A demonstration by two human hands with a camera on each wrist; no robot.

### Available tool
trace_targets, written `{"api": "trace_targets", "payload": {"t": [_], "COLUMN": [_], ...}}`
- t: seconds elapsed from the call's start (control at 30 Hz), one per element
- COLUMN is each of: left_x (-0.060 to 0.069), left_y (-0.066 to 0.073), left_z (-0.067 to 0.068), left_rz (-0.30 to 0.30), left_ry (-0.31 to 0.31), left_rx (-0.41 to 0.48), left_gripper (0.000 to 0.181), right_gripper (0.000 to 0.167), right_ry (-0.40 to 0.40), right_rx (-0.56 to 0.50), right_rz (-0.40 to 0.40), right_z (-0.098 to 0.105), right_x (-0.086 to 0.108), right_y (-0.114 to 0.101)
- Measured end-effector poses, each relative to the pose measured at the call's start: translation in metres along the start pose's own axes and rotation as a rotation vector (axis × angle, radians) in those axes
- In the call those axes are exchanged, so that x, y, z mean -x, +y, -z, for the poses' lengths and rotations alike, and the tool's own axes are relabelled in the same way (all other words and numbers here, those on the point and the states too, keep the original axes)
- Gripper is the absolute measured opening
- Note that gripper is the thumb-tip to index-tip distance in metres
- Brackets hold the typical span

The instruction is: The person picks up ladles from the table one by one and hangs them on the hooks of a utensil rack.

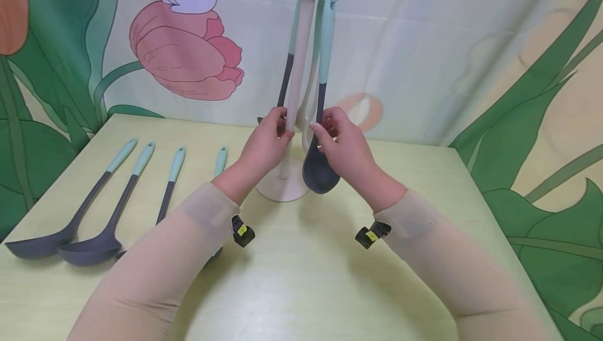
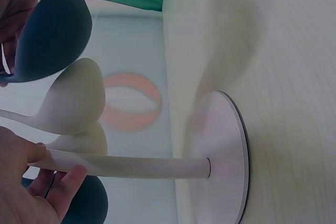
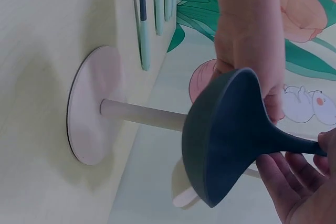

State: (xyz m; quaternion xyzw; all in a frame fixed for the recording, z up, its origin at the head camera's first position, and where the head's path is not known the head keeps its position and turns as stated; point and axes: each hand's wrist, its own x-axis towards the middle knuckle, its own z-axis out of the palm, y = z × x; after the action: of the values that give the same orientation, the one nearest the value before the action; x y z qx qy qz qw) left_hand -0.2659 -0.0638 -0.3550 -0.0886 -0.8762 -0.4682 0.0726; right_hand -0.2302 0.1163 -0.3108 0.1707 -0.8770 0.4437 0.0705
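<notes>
Ladle [image 1: 322, 171] upright, right of the stand [image 1: 296, 87].
Right hand [image 1: 346, 145]: fingers pinching its shaft [image 1: 321, 99]; left hand [image 1: 264, 145]: fingers curled round the stand's pole [image 1: 303, 37]. Utensils [image 1: 94, 249] lie left of the stand.

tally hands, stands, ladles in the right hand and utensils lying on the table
Left hand and right hand: 2
Stand: 1
Dark ladle in the right hand: 1
Utensils lying on the table: 4
Total: 8

right wrist view, ladle [image 3: 226, 137] cropped, pole [image 3: 147, 116] part-hidden
</notes>
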Motion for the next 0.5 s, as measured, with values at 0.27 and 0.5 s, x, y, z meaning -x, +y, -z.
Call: {"api": "trace_targets", "payload": {"t": [0.27,0.5], "left_x": [-0.001,0.000], "left_y": [-0.003,-0.005], "left_z": [-0.001,-0.001], "left_rz": [-0.014,-0.016], "left_ry": [0.002,0.005], "left_rx": [-0.002,0.004], "left_gripper": [0.047,0.044], "right_gripper": [0.026,0.024], "right_ry": [0.040,0.050], "right_rx": [0.006,-0.010], "right_rz": [0.020,0.032], "right_z": [-0.008,-0.014], "right_x": [-0.006,-0.010], "right_y": [0.006,0.010]}}
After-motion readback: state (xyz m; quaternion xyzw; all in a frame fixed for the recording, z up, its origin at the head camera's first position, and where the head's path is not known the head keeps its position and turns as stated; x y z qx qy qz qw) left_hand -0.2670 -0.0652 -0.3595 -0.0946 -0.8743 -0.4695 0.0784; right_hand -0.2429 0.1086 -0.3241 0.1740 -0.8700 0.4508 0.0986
